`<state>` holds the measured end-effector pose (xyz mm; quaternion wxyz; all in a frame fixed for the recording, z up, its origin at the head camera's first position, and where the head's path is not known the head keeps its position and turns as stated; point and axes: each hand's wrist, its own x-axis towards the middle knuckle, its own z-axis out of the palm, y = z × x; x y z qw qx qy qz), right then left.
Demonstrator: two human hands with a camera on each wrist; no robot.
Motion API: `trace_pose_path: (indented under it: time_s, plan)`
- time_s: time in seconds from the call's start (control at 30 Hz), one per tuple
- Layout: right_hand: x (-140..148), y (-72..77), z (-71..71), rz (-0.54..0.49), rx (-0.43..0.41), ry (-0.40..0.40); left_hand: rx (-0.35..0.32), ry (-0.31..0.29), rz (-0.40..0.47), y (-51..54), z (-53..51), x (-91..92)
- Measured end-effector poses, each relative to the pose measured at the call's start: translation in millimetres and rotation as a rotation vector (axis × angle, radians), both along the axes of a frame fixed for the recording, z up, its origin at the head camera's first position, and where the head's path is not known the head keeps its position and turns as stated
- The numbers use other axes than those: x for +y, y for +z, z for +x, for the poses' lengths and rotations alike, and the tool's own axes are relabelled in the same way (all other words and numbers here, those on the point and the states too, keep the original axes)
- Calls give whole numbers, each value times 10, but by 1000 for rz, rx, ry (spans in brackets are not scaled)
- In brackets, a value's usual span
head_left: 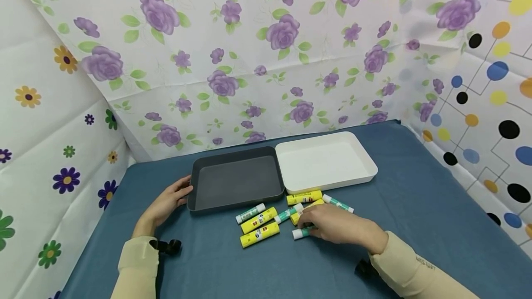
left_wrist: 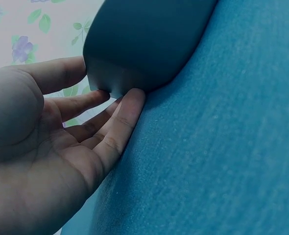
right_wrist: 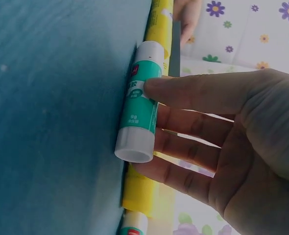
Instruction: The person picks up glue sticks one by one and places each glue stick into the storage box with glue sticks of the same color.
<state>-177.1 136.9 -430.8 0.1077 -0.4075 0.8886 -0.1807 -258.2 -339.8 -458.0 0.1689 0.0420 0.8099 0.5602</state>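
My left hand (head_left: 169, 202) touches the left edge of the dark grey tray (head_left: 238, 180); in the left wrist view its fingers (left_wrist: 131, 105) rest against the tray's outer corner (left_wrist: 130, 54). Over the glue sticks, my right hand (head_left: 338, 225) pinches a green glue stick with white ends (head_left: 302, 233). The right wrist view shows thumb and fingers of this hand (right_wrist: 198, 122) on either side of that green stick (right_wrist: 142, 103), which lies at the cloth. Yellow glue sticks (head_left: 259, 235) and other green ones (head_left: 250, 213) lie in front of the trays, one yellow stick (head_left: 304, 197) nearest them.
A white tray (head_left: 326, 163) stands right beside the dark one, at the back of the table with its blue cloth (head_left: 232, 271). Flowered sheets (head_left: 249, 59) hang behind and to the left, and a dotted sheet (head_left: 494, 119) hangs on the right.
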Motion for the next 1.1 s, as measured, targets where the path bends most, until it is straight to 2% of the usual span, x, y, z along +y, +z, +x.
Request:
trace_pose_path:
  time_s: [0.37, 0.57, 0.77, 1.1]
  plan:
    - [95, 115, -94, -116, -82, -31, 0, -4, 10, -7, -10, -6]
    - [177, 222, -248, -159, -116, -32, -3, 2, 20, -13, 5, -15]
    - [260, 364, -420, -181, -91, -43, -2, 3, 20, -18, 8, -15]
    - [297, 531, -589, -181, -108, -68, -4, 12, 14, -24, -8, -24]
